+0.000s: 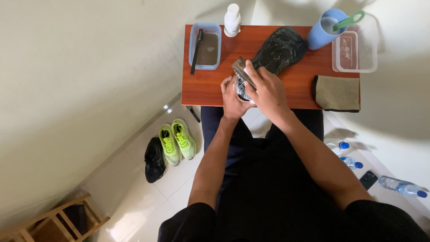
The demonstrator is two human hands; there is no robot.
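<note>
A black shoe (280, 49) lies sole up across the small red-brown table (206, 89). My left hand (233, 98) grips the shoe's near end, at the table's front edge. My right hand (266, 87) is closed on a small brush (241, 67) with a wooden back, pressed against the sole near the heel. The heel end of the shoe is hidden under both hands.
On the table stand a blue tub of murky water with a dark brush (205, 45), a white bottle (232, 20), a blue cup (327, 29), a clear tub (356, 49) and a folded brown cloth (337, 93). Green sneakers (178, 142), a black shoe (154, 160), water bottles (349, 154) and a phone (368, 179) lie on the floor.
</note>
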